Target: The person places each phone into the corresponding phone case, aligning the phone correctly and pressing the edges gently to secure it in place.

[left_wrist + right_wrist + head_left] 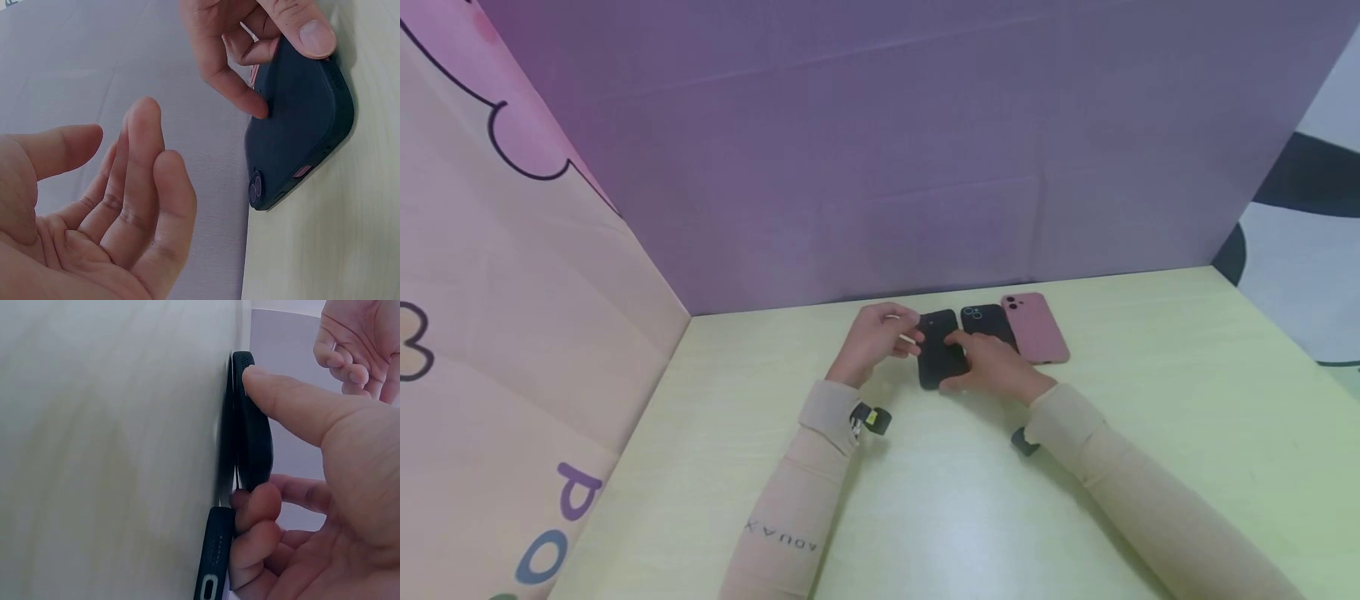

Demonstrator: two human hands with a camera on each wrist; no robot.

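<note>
A black phone point(937, 360) lies on the pale green table point(940, 500), leftmost in a row of three. My right hand point(992, 367) grips it, thumb point(281, 400) on one long edge and curled fingers point(256, 512) on the other. The left wrist view shows the same black phone point(300, 125) pinched between that thumb point(315, 37) and a fingertip, one edge slightly raised. My left hand point(880, 337) hovers just left of the phone's top corner; its fingers point(144, 181) are loosely bent and hold nothing.
A second dark phone point(988, 325) and a pink phone point(1033, 327) lie side by side to the right of the black one. A purple backdrop point(887, 167) closes the far edge, and a pink printed cloth point(512, 292) walls the left side.
</note>
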